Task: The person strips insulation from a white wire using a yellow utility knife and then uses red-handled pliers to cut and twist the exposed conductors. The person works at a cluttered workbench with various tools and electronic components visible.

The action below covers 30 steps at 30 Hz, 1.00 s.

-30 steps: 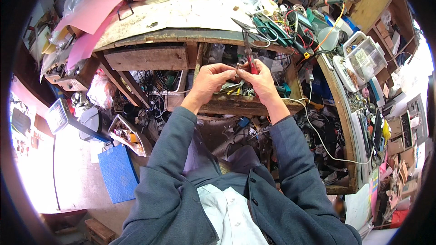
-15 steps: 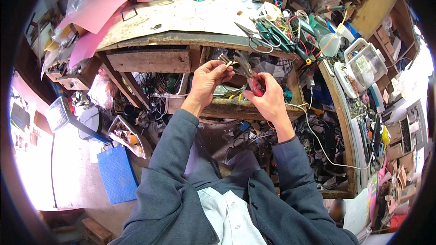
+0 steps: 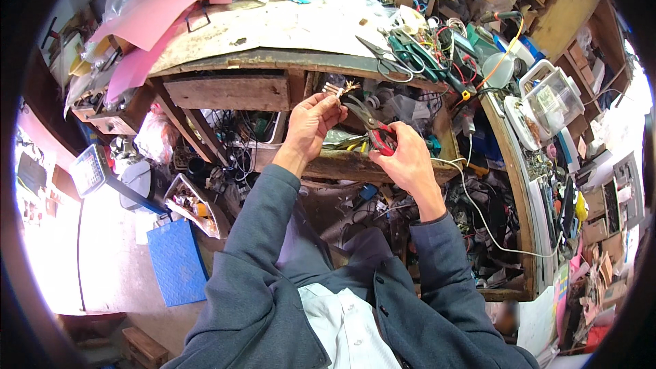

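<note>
Between the thumb and fingers of my left hand [image 3: 313,128] is a small white plug piece with metal prongs [image 3: 333,89], its kind not fully clear. Frayed copper-coloured wire strands [image 3: 351,86] stick out from its right side. My right hand [image 3: 411,162] is closed round the red handles of a pair of pliers [image 3: 373,123]. The metal jaws point up and left, just below and to the right of the plug piece, apart from it. Both hands are over the open drawer [image 3: 342,162] at the bench's front.
Scissors [image 3: 384,57] lie at the bench [image 3: 273,27] edge, with tangled wires and tools to their right. A clear plastic container [image 3: 547,102] stands farther right. Pink sheets [image 3: 160,14] hang over the left end. A blue board [image 3: 176,260] lies on the floor.
The pliers have moved down and away from the plug piece, and their jaws have swung leftward. The frayed wire strands now show. My left hand has barely moved.
</note>
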{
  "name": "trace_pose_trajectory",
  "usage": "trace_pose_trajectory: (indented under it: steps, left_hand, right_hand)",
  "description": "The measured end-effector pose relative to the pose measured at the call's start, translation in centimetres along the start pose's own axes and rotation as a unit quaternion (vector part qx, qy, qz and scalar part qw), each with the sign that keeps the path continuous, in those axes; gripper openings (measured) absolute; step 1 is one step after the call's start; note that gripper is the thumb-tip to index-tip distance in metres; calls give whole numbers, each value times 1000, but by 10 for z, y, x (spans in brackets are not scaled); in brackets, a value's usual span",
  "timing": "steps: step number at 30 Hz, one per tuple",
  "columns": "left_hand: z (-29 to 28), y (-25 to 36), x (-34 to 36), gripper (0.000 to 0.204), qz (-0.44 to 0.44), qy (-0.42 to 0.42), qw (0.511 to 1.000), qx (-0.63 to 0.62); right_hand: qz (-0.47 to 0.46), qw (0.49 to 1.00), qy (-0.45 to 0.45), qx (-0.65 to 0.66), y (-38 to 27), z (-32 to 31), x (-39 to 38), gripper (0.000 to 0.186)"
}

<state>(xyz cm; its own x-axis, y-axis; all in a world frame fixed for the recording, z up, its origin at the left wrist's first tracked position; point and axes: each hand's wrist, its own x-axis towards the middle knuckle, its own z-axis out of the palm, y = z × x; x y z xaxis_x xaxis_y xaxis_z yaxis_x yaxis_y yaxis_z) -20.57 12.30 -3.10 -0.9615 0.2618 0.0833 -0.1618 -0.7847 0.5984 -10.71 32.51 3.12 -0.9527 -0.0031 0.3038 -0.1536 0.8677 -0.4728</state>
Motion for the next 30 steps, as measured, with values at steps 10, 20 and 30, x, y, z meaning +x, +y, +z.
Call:
trace_pose_trajectory:
  steps: [10,20,30]
  left_hand:
    - [0,2,0,5,7,-3,1000,14]
    - [1,0,-4,3,46,4,996,76]
    - [2,-9,-5,8,127,34,977,168]
  right_hand:
    - [-12,1000,-19,11,0,5,1,44]
    - [-5,1000,-11,12,-6,3,0,46]
    - [8,1000,-9,8,-5,4,-7,49]
